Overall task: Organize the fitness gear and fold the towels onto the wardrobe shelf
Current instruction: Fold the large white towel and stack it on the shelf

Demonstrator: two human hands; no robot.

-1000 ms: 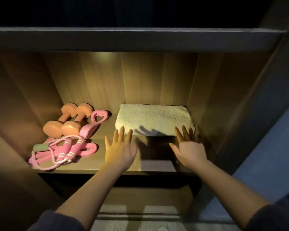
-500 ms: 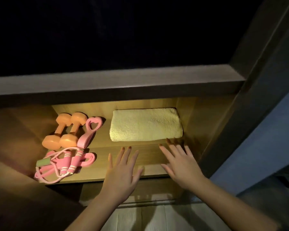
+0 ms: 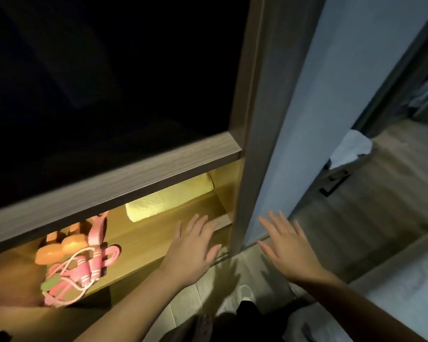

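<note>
A folded yellow towel [image 3: 169,202] is seen lying flat at the back right of the lit wardrobe shelf [image 3: 143,235], partly hidden by the board [image 3: 109,183] above. At the shelf's left end two orange dumbbells [image 3: 59,251] are set side by side, with a pink band [image 3: 98,230] and a pink skipping rope [image 3: 77,275] heaped against them. The left hand [image 3: 192,250] is held over the shelf's front right corner, its grip spread and nothing held. The right hand [image 3: 287,245] is held outside the wardrobe, before a blue-grey panel [image 3: 307,107], its grip likewise spread
</note>
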